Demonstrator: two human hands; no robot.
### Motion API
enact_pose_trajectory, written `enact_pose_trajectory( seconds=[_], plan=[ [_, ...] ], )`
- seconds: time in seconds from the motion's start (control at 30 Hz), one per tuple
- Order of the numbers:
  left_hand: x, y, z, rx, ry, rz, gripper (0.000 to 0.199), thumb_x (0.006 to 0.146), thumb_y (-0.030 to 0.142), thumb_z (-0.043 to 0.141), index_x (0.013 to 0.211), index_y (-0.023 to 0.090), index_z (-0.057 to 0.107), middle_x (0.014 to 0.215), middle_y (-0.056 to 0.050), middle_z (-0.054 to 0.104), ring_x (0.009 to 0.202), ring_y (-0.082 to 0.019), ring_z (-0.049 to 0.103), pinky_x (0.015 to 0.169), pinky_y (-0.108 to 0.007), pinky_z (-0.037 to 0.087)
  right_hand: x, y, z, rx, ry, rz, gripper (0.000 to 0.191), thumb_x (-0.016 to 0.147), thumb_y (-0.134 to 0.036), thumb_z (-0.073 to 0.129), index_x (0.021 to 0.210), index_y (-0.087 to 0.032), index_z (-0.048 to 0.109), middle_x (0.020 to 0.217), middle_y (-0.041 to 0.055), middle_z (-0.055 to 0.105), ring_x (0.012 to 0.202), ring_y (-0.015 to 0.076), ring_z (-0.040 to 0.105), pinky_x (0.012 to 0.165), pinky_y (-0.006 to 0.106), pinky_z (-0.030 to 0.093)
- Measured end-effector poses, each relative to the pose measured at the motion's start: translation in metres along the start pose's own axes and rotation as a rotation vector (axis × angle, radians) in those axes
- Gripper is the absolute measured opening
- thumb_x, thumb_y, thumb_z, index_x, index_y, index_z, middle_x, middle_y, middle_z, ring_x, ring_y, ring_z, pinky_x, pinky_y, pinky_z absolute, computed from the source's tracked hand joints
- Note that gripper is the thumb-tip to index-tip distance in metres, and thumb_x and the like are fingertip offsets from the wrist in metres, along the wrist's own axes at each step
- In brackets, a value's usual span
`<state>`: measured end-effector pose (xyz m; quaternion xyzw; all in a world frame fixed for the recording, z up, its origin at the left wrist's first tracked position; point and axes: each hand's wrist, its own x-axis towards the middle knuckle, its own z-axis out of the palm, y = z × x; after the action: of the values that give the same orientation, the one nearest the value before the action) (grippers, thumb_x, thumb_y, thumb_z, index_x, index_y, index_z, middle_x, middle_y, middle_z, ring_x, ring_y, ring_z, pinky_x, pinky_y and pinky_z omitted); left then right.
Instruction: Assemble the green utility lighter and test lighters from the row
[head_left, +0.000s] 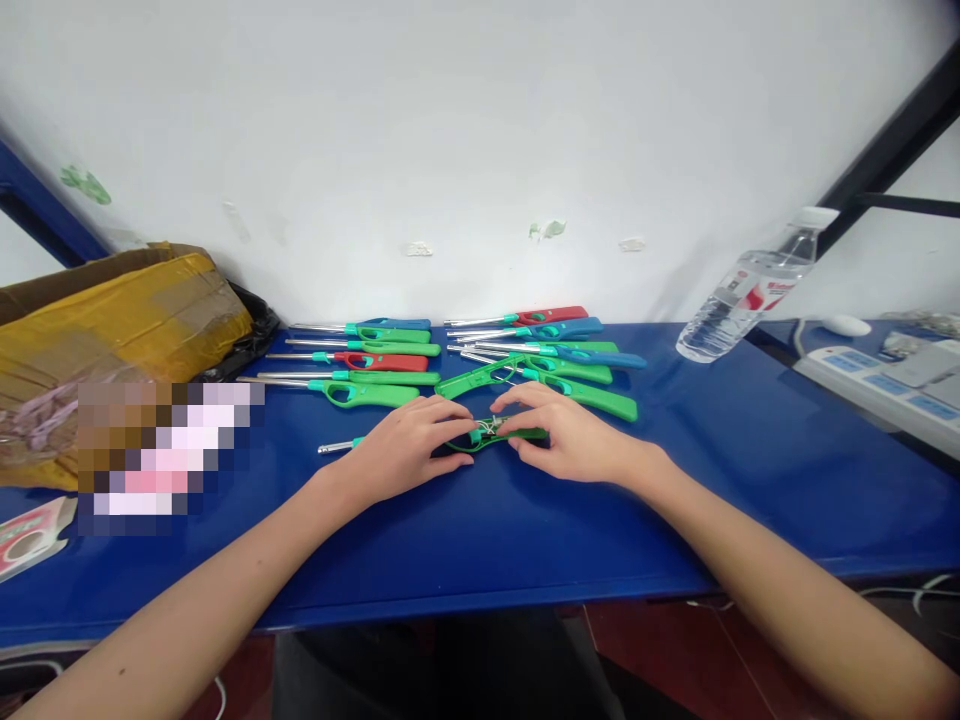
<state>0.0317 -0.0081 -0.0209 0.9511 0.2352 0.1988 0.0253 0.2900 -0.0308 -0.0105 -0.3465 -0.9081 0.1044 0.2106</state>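
Note:
An opened green gas lighter [538,434] lies on the blue table between my hands. Its metal nozzle [335,448] points left, and wires and small parts show inside the casing. With thumb and fingers, my left hand [409,445] grips the trigger end. My right hand [562,430] is closed around the handle end, its fingertips at the inner parts; whether it pinches a small piece I cannot make out. A loose green casing half [474,379] rests just behind. Further back lie several assembled lighters: a green one [375,396], a red one [386,361] and a blue one [574,328] among them.
A yellow-taped cardboard box [150,300] and a black plastic bag [251,325] stand at the left. A water bottle [742,290] leans at the right near a white power strip [885,385]. The white wall [465,150] bounds the table [480,560] behind.

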Motion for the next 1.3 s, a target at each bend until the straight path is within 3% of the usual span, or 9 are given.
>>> enact_pose_trajectory(
  seconds=[0.13,0.27,0.47,0.87,1.3],
  plan=[
    [-0.001,-0.002,-0.004,0.018,-0.011,-0.001,0.025,0.092,0.032,0.064,0.113,0.020,0.069,0.116,-0.008,0.067,0.101,-0.023,0.063,0.087,-0.036,0.051,-0.001,0.006,-0.002,-0.028,0.031,0.024,0.021,0.089,-0.024,0.060,0.106,-0.020,0.072,0.126,0.0111,0.063,0.116,0.0271,0.059,0.099,0.047,0.049],
    [-0.001,-0.002,-0.003,0.011,-0.018,-0.024,0.027,0.092,0.033,0.064,0.115,0.020,0.069,0.117,-0.008,0.068,0.103,-0.024,0.063,0.089,-0.038,0.051,0.000,0.011,-0.003,-0.075,0.014,0.036,0.033,0.088,-0.031,0.064,0.119,-0.019,0.066,0.121,0.0116,0.066,0.113,0.0282,0.060,0.098,0.047,0.049],
    [-0.001,-0.002,0.002,0.004,-0.041,-0.019,0.027,0.093,0.027,0.063,0.118,0.021,0.067,0.116,-0.009,0.069,0.101,-0.023,0.066,0.087,-0.035,0.052,0.002,0.011,-0.002,-0.074,-0.063,0.027,0.027,0.089,-0.029,0.065,0.114,-0.019,0.068,0.107,0.0089,0.072,0.102,0.0267,0.063,0.089,0.044,0.051],
    [-0.002,-0.006,0.004,0.123,0.182,0.101,0.021,0.096,0.022,0.057,0.114,0.021,0.068,0.115,-0.010,0.066,0.101,-0.022,0.062,0.086,-0.037,0.054,0.002,0.007,0.001,-0.077,0.078,0.060,0.024,0.088,-0.024,0.064,0.112,-0.020,0.063,0.106,0.0082,0.066,0.092,0.0223,0.064,0.079,0.036,0.052],
    [0.001,0.001,-0.004,0.201,0.256,0.186,0.018,0.096,0.017,0.055,0.109,0.018,0.067,0.110,-0.013,0.065,0.097,-0.022,0.060,0.082,-0.036,0.054,0.001,0.007,0.000,-0.079,0.126,0.027,0.019,0.090,-0.019,0.060,0.108,-0.020,0.058,0.104,0.0078,0.063,0.093,0.0216,0.061,0.076,0.033,0.050]
  ],
)
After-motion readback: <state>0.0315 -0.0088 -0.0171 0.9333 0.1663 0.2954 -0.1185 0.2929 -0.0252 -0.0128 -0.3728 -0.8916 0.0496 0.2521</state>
